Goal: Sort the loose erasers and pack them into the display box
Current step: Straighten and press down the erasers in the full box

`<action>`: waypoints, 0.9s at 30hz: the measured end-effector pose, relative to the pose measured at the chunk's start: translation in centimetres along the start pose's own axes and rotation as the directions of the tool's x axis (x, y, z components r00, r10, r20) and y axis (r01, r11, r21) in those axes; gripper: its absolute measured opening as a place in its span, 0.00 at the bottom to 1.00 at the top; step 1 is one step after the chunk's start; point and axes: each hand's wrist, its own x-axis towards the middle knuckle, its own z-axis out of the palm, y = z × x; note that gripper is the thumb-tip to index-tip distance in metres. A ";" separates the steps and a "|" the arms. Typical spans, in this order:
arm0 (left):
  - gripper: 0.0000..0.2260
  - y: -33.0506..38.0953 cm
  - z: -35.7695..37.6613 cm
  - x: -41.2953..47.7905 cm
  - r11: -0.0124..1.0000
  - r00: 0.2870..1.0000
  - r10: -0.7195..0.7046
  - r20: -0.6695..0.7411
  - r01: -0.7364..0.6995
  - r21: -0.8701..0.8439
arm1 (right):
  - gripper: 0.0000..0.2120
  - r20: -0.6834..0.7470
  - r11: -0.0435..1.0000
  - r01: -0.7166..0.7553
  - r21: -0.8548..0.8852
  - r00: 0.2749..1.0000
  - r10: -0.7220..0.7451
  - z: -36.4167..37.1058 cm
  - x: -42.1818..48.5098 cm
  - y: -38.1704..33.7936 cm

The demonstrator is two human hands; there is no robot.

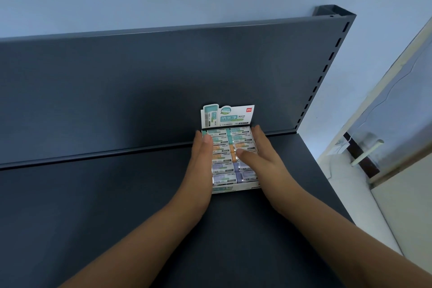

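Observation:
The display box (236,188) sits on a dark grey shelf, its back against the rear panel, with a printed header card (228,116) standing up behind it. Inside lie two columns of wrapped erasers (223,168): teal at the back, orange in the middle, purple at the front. My left hand (200,166) lies flat against the box's left side, fingers straight, thumb tip on the erasers. My right hand (264,159) presses against the right side, its thumb resting on the orange erasers. Both hands clasp the box between them.
The shelf surface (93,206) stretches left and toward me. A vertical back panel (140,82) rises behind. A slotted upright (327,61) marks the shelf's right end. Beyond the right edge are a pale wall, a floor and a glass door with a handle (367,152).

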 end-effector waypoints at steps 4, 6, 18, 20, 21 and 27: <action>0.24 -0.2 -0.3 0.2 0.999 0.999 0.031 0.007 -0.031 0.015 | 0.23 -0.034 0.995 0.014 -0.101 0.999 -0.017 0.0 0.5 0.8; 0.23 0.2 -0.2 0.0 0.999 0.999 0.039 0.014 -0.039 0.029 | 0.22 -0.033 0.994 0.019 -0.103 0.999 -0.023 0.0 0.4 0.7; 0.32 -0.2 -4.5 -2.9 0.368 0.986 -0.008 0.167 -0.153 0.917 | 0.36 0.291 0.742 0.176 -0.646 0.956 0.027 -4.3 -3.5 -0.1; 0.34 -0.6 -4.6 -3.2 0.327 0.983 0.007 0.185 -0.177 0.928 | 0.36 0.307 0.691 0.200 -0.695 0.951 0.033 -4.9 -3.9 0.2; 0.36 -0.8 -4.5 -3.2 0.303 0.982 0.018 0.189 -0.186 0.935 | 0.35 0.296 0.673 0.201 -0.712 0.955 0.028 -5.0 -3.8 0.5; 0.39 -1.5 -4.3 -2.7 0.206 0.978 0.061 0.198 -0.206 0.957 | 0.35 0.212 0.526 0.155 -0.836 0.976 0.049 -4.7 -3.5 2.1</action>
